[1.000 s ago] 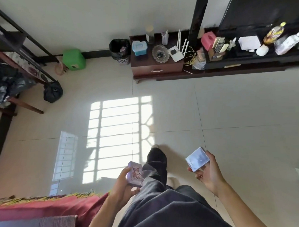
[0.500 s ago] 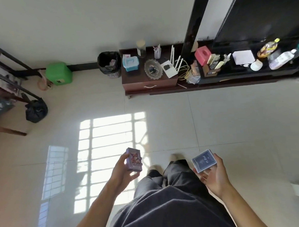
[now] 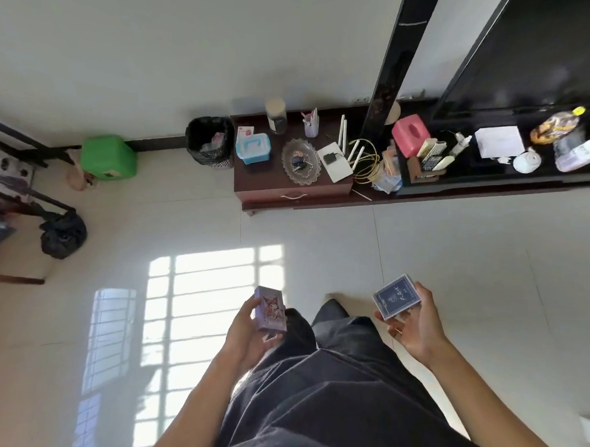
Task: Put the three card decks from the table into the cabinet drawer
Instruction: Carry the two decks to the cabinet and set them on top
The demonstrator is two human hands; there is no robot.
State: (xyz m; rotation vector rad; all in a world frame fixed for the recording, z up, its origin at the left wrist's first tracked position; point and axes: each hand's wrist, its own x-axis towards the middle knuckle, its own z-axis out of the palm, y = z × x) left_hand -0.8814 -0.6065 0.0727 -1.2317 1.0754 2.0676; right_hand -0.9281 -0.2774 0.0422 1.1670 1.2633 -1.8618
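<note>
**Two card boxes in my hands, the drawer far ahead**

My left hand (image 3: 247,330) holds a purple card deck (image 3: 270,309). My fingers are wrapped around its left side and my thumb is under it, so the box is squeezed tight. The picture side of the box faces up at me.

My right hand (image 3: 414,323) holds a dark blue card deck (image 3: 396,296). It sits on top of my fingers, tipped a bit, with my thumb on its right edge. I think there may be another box under it, but I cannot tell for sure.

Between my two hands I see my black pants and one foot on the shiny white floor (image 3: 457,256).

Well ahead of my fingers stands a small brown cabinet (image 3: 261,182) by the wall. Its drawer (image 3: 294,193) is closed and has a light curved handle. On top sit a blue box (image 3: 253,148), a glass dish (image 3: 301,161) and a white router (image 3: 335,160).

Left of the cabinet is a black trash bin (image 3: 210,141), and further left a green box (image 3: 109,157).
</note>
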